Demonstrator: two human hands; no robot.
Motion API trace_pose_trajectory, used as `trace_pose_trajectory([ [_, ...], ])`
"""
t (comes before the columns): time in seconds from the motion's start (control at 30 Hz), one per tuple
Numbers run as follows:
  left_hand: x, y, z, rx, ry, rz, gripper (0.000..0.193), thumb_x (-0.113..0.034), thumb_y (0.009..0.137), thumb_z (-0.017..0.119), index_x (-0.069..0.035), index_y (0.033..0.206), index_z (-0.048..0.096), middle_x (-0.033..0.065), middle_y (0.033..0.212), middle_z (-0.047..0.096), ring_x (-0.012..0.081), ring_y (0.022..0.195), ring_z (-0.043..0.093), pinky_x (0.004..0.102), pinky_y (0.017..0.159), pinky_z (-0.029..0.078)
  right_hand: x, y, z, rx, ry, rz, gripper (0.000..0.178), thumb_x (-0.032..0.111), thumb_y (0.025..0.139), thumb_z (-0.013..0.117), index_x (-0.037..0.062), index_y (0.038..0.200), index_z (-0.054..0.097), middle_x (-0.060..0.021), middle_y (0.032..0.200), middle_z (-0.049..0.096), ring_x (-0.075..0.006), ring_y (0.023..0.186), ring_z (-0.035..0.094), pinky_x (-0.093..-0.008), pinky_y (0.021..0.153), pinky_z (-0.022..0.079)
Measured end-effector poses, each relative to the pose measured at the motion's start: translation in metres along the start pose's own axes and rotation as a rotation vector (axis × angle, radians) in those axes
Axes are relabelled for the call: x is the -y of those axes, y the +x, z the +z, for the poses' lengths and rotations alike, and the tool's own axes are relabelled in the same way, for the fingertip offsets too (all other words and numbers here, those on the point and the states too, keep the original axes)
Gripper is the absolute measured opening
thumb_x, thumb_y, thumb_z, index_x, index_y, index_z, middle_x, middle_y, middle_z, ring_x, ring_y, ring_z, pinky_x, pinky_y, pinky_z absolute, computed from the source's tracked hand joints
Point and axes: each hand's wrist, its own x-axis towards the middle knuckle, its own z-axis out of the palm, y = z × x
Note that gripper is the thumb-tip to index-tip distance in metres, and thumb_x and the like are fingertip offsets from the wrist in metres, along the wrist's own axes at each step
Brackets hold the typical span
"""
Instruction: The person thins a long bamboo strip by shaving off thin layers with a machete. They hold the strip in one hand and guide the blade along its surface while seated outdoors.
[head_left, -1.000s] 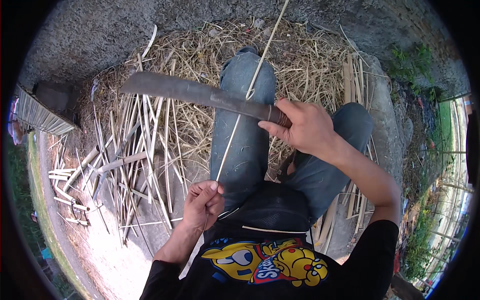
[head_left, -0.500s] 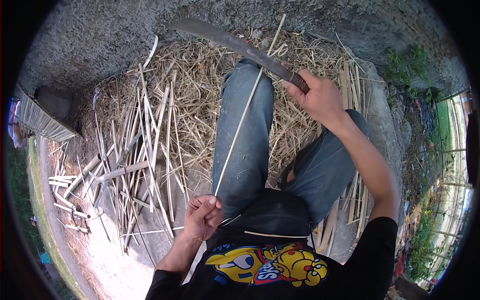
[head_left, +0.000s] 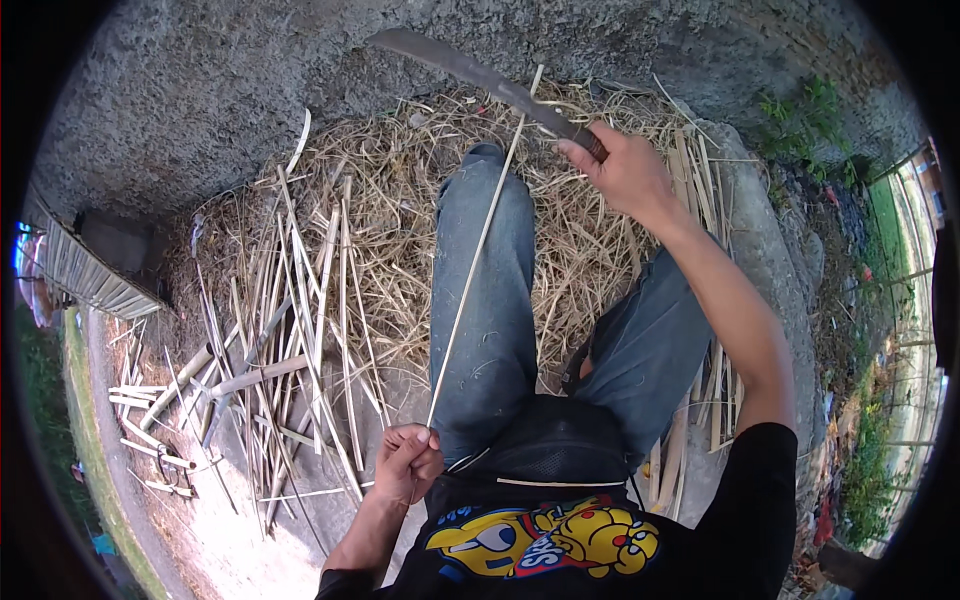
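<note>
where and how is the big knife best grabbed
Likely best by its handle, coming from the right, where the right hand grips it: the handle is the short lower-right end of the knife, while the long, curved blade points up and left.

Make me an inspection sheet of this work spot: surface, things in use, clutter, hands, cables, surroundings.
Surface: grey ground, sunlit at lower left.
Things in use: long-bladed knife, its blade crossing a thin pale strip near the far end; whether they touch, I can't tell. The strip runs along the left trouser leg.
Clutter: straw-like shavings around the legs; cut pieces heaped at left, more at right.
Hands: left hand pinches the strip; right hand grips the knife handle.
Cables: nothing seen.
Surroundings: rough grey wall ahead, green plants ahead-right.
</note>
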Motion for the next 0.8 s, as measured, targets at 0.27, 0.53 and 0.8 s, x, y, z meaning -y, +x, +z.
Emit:
trace_pose_trajectory([
  [0.27,0.007,-0.005,-0.009,-0.047,0.011,0.009,0.029,-0.022,0.103,0.060,0.001,0.087,0.064,-0.0065,0.055,0.033,0.0050,0.045,0.027,0.0246,0.043,0.018,-0.043,0.029,-0.003,-0.171,0.126,0.173,0.061,0.059,0.100,0.056,0.0023,0.078,0.063,-0.0112,0.054,0.054,-0.0272,0.045,0.051,-0.0433,0.047,0.037],
  [0.53,-0.018,0.021,0.024,0.045,-0.101,-0.234,0.031,-0.027,0.107,0.052,-0.003,0.087,0.059,-0.0087,0.057,0.025,0.0043,0.044,0.022,0.0245,0.041,0.017,0.062,-0.051,0.000,0.197,0.180,-0.037,0.052,0.057,0.096,0.063,0.0062,0.085,0.063,-0.0108,0.056,0.057,-0.0303,0.053,0.063,-0.0431,0.049,0.046],
  [0.8,-0.013,0.031,0.033,0.054,-0.192,-0.197,0.032,-0.031,0.108,0.050,-0.006,0.089,0.056,-0.0078,0.059,0.026,0.0033,0.041,0.020,0.0240,0.038,0.016,0.100,-0.114,0.005,0.166,0.110,-0.382,0.053,0.058,0.087,0.072,0.0056,0.094,0.065,-0.0080,0.063,0.060,-0.0295,0.054,0.065,-0.0396,0.048,0.053],
])
